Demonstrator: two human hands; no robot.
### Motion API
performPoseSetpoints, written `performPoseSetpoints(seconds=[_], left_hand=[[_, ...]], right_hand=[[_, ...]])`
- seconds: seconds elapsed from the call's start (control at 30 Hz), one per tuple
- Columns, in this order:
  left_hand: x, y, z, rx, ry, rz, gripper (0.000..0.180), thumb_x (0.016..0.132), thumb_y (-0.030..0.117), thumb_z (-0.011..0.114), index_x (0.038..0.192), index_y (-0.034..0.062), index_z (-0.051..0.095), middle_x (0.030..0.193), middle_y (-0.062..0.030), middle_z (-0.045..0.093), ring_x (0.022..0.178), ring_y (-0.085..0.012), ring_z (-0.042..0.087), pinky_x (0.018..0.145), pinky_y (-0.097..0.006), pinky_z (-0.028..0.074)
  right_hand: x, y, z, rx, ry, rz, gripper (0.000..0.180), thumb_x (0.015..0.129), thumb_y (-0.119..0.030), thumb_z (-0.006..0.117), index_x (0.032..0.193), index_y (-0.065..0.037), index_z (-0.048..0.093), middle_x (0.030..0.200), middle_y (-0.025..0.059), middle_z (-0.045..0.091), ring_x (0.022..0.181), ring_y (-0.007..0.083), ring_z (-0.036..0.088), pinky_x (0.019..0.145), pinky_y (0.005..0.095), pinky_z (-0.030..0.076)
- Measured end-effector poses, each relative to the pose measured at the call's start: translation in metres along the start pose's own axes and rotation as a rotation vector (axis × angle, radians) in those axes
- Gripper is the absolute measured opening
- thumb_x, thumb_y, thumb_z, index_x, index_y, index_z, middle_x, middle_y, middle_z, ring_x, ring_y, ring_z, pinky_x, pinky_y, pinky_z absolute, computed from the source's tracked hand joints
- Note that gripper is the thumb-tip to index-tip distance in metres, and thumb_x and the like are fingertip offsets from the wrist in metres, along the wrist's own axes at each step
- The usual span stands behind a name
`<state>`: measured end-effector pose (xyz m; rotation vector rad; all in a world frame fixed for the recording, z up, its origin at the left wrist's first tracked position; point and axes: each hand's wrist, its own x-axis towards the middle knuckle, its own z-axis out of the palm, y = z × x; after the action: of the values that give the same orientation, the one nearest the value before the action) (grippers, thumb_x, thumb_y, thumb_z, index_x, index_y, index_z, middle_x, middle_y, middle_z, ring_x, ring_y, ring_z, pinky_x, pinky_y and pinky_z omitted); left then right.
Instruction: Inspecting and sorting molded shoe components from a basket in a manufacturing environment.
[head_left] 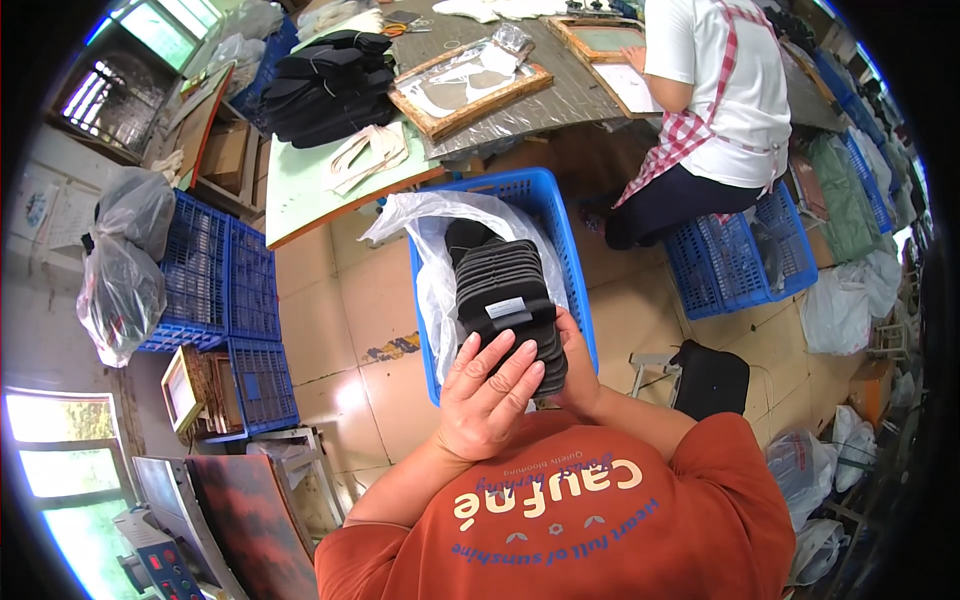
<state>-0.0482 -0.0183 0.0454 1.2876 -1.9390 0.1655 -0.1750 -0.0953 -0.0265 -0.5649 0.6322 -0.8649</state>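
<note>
A thick stack of black insoles (515,315), fanned like steps, is held upright in front of my chest, above a blue plastic basket (585,320). A small pale label sits on the stack's face. My left hand (485,395) presses against the near face with its fingers stretched out. On the other side, my right hand (575,360) wraps around the stack's edge, its fingers partly hidden. A translucent white plastic bag (433,240) lines the basket and drapes over its left rim. Another black piece (468,235) shows behind the stack.
Ahead, a worktable (480,120) bears bundled black insoles (325,85), pale strips (370,155) and a wooden frame (470,85). A co-worker (720,110) stands at its right. Blue crates (200,270) stand left, another (740,255) right. A black-seated stool (710,380) is nearby.
</note>
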Motion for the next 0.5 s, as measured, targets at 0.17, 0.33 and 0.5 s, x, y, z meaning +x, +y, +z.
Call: performPoseSetpoints(seconds=[0.17,0.33,0.5], left_hand=[[-0.0025,0.0002,0.0000,-0.002,0.009,-0.013,0.030,0.072,0.001,0.065,0.101,0.0075,0.068,0.111,-0.0098,0.067,0.110,-0.0314,0.061,0.103,-0.051,0.038],[-0.0046,0.0006,-0.0013,0.007,0.004,-0.005,0.027,0.075,0.001,0.065,0.101,0.0080,0.068,0.110,-0.0083,0.068,0.108,-0.0308,0.061,0.103,-0.050,0.038],[-0.0055,0.0012,-0.0006,0.000,-0.007,-0.009,0.027,0.075,0.001,0.065,0.100,0.0087,0.069,0.109,-0.0073,0.068,0.110,-0.0296,0.061,0.104,-0.049,0.038]], right_hand=[[0.0009,0.0019,0.0014,0.024,-0.015,-0.009,0.032,0.099,-0.012,0.036,0.129,-0.002,0.038,0.125,0.0158,0.053,0.111,0.0222,0.057,0.096,0.0345,0.049],[0.0040,0.0051,-0.0041,0.026,0.013,-0.016,0.032,0.099,-0.016,0.036,0.129,-0.003,0.040,0.125,0.0139,0.054,0.111,0.0213,0.057,0.096,0.0348,0.048],[0.0055,0.0076,-0.0065,0.063,0.027,-0.014,0.032,0.099,-0.016,0.037,0.129,-0.004,0.040,0.123,0.0131,0.054,0.110,0.0209,0.057,0.096,0.0344,0.048]])
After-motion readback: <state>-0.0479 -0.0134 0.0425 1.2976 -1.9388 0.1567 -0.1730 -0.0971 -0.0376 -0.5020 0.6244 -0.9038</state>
